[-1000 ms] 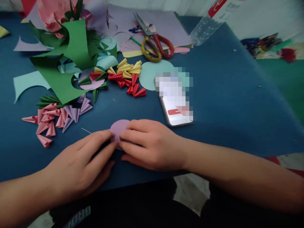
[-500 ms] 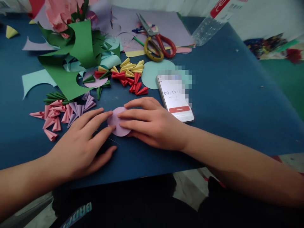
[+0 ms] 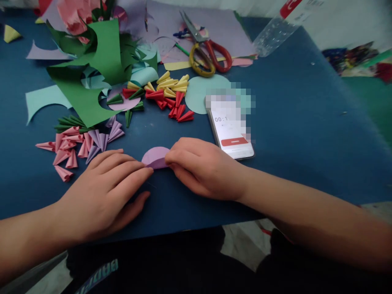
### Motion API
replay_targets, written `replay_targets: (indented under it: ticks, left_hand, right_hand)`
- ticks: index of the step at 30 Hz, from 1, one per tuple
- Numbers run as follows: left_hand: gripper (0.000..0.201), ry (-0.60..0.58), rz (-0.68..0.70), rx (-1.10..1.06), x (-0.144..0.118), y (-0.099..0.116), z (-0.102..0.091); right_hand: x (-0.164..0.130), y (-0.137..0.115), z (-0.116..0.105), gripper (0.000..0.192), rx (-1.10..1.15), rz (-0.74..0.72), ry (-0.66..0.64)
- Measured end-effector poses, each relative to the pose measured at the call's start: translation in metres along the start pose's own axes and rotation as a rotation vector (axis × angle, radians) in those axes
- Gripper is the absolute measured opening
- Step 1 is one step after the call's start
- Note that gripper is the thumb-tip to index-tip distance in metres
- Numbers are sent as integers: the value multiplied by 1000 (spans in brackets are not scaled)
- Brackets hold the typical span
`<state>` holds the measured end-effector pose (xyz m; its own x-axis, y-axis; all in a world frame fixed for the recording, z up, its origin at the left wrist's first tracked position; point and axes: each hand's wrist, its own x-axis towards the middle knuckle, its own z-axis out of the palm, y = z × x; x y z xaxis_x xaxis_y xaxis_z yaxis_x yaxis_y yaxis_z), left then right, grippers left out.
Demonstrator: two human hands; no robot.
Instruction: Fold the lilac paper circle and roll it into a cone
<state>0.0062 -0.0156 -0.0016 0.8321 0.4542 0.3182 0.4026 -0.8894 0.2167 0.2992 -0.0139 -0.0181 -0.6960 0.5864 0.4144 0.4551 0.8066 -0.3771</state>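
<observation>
Two hands press a folded lilac paper piece on the blue table.

In the head view, the lilac paper piece (image 3: 154, 157) lies a little below the centre of the frame, on the blue table (image 3: 306, 130), exactly between the two hands. It looks like a half circle, with its straight edge toward the person. The left hand (image 3: 107, 188) lies flat with fingers stretched, the fingertips touching the paper's left corner; it grips nothing. The right hand (image 3: 202, 167) has curled fingers that pinch the paper's right edge. A phone (image 3: 234, 139) lies just beside the right hand. Small folded paper cones (image 3: 76, 143) are at the left, scissors (image 3: 205, 53) at the top.
</observation>
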Motion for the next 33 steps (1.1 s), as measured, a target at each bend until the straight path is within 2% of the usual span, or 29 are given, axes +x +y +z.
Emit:
replay_targets:
  ticks: [4, 7, 14, 18, 33]
  left_hand:
    - [38, -10, -2, 40, -4, 2, 2]
    - [39, -20, -14, 82, -4, 2, 3]
    - [41, -41, -2, 154, -1, 0, 3]
    - [46, -36, 4, 159, -3, 1, 3]
    - [46, -90, -4, 188, 0, 3, 4]
  right_hand:
    - [-2, -1, 1, 30, -8, -8, -51]
    - [-2, -1, 5, 22, -49, 24, -11]
    - [-2, -2, 10, 18, -156, 14, 89]
    - [-3, -3, 11, 20, -167, 16, 89]
    - [-2, -1, 13, 21, -157, 5, 123]
